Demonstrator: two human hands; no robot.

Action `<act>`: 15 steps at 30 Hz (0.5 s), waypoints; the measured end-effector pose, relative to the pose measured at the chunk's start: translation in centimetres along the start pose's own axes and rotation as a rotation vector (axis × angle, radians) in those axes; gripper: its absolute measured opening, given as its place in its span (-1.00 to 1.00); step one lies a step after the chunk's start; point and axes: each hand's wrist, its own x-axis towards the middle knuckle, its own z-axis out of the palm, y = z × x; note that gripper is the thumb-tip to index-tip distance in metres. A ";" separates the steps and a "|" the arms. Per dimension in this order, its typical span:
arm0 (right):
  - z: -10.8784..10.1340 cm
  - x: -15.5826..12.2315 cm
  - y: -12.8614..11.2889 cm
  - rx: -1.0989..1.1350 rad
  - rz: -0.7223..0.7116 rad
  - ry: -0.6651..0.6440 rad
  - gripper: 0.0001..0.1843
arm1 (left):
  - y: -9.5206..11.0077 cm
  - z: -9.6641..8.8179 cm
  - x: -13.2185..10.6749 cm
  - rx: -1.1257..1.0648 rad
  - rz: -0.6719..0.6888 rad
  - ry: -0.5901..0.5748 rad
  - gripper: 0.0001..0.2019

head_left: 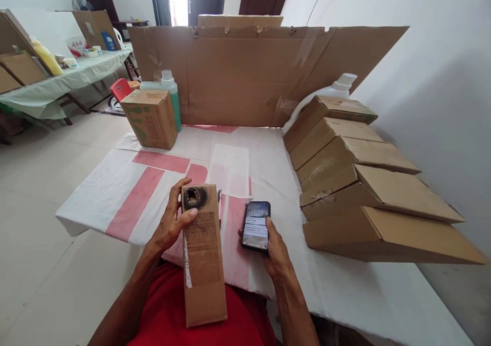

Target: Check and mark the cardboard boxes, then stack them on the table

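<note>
My left hand [174,221] grips the upper part of a long, narrow cardboard box [204,264], thumb across its front and fingers along its left side. A dark, scribbled ring surrounds a small hole near the top of this box, and its lower end is close to my red clothing. In my right hand [276,249] is a smartphone [256,227] with its screen lit and facing me, held just above the table's near side. Behind the narrow box, a pen-like stick [220,199] partly shows. A white sheet of paper [230,162] lies farther back on the cloth.
Several cardboard boxes [387,233] lean in a row on the right, beside a white jug [326,93]. At the back left, a carton [153,118] stands by a green-liquid bottle [174,100]. A tall cardboard panel [238,75] closes off the far edge of the table [264,146].
</note>
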 end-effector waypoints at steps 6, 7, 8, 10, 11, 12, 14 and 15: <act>-1.0 1.7 -0.4 -0.348 -0.163 0.181 -0.50 | 0.1 0.2 0.0 0.017 0.001 -0.002 -0.21; -1.1 1.8 -0.6 -0.414 -0.185 0.207 -0.54 | 0.2 0.3 0.0 0.019 0.000 -0.003 -0.21; -1.1 1.9 -0.7 -0.474 -0.204 0.226 -0.58 | 0.2 0.3 0.0 0.023 0.000 -0.005 -0.21; -1.0 1.9 -1.0 -0.575 -0.226 0.248 -0.66 | 0.3 0.3 0.0 0.031 0.009 -0.008 -0.21; -0.9 1.8 -1.0 -0.617 -0.230 0.257 -0.70 | 0.4 0.3 0.0 0.036 0.014 -0.009 -0.22; -0.8 1.7 -1.0 -0.654 -0.231 0.266 -0.74 | 0.4 0.3 0.1 0.041 0.018 -0.013 -0.22; -0.6 1.6 -1.0 -0.711 -0.232 0.283 -0.80 | 0.6 0.4 0.1 0.050 0.020 -0.026 -0.22; -0.6 1.5 -0.9 -0.731 -0.235 0.288 -0.81 | 0.6 0.4 0.1 0.052 0.022 -0.030 -0.22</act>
